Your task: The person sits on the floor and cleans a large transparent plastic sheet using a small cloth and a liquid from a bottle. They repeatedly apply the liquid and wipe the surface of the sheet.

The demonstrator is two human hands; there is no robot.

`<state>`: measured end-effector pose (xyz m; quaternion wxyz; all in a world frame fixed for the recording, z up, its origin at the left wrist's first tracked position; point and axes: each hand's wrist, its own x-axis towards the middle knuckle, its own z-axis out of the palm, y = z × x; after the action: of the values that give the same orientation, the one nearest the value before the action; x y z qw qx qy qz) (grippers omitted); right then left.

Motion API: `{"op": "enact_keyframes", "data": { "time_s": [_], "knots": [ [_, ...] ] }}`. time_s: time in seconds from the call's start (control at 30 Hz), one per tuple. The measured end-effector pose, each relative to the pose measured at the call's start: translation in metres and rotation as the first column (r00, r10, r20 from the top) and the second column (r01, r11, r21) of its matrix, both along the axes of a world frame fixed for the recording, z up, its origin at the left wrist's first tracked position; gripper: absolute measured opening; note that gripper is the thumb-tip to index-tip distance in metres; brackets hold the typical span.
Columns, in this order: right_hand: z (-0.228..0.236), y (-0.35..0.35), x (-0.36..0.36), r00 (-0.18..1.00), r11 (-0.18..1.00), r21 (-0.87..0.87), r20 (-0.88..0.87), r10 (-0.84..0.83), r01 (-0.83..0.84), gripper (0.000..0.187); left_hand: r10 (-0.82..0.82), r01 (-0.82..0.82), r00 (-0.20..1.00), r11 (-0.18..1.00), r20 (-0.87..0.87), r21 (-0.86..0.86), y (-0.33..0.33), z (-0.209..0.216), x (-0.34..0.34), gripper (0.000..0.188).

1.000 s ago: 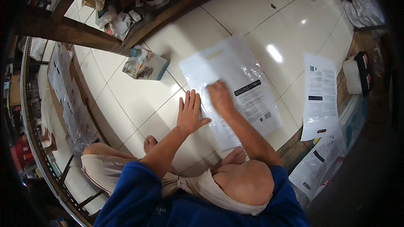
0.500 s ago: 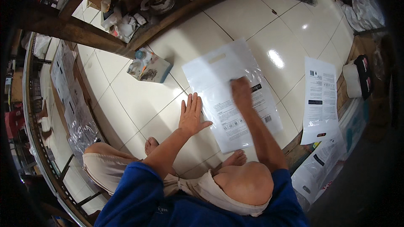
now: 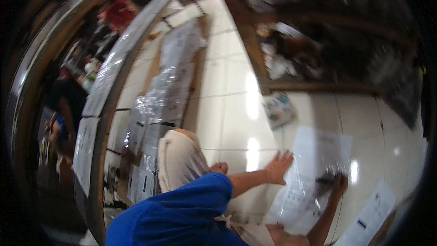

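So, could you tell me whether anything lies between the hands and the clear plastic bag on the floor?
Nothing visible does. The left hand lies flat on the bag's left edge and the right hand presses on its right part, both in direct contact. The picture is blurred, so small things would not show.

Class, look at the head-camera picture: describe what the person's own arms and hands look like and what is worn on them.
Both forearms are bare. The left hand and right hand wear no gloves; no rings or watch can be made out in the blur. A short blue sleeve covers the left upper arm down to about the elbow. The right arm's sleeve is out of view.
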<state>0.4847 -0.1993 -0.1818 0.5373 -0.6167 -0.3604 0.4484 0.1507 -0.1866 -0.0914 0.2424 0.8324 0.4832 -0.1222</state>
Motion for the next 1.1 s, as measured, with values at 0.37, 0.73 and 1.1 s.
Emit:
{"op": "enact_keyframes", "data": {
  "time_s": [0.37,0.73,1.1],
  "knots": [
    [0.083,-0.136,-0.020,0.963,0.980,-0.188,-0.247,-0.107,0.061,0.040,0.058,-0.096,0.938,0.991,0.343,0.096,-0.018,-0.033,0.033,0.096],
    [0.119,-0.146,-0.061,0.893,0.959,-0.185,0.360,0.270,-0.216,0.027,-0.016,-0.004,0.966,0.997,0.256,0.075,-0.125,0.018,0.036,0.104],
    [0.068,-0.147,-0.146,0.511,0.880,-0.124,0.774,0.375,-0.458,0.011,-0.024,0.019,0.995,0.999,0.102,0.045,-0.127,0.004,0.024,0.112]
  ]
}}
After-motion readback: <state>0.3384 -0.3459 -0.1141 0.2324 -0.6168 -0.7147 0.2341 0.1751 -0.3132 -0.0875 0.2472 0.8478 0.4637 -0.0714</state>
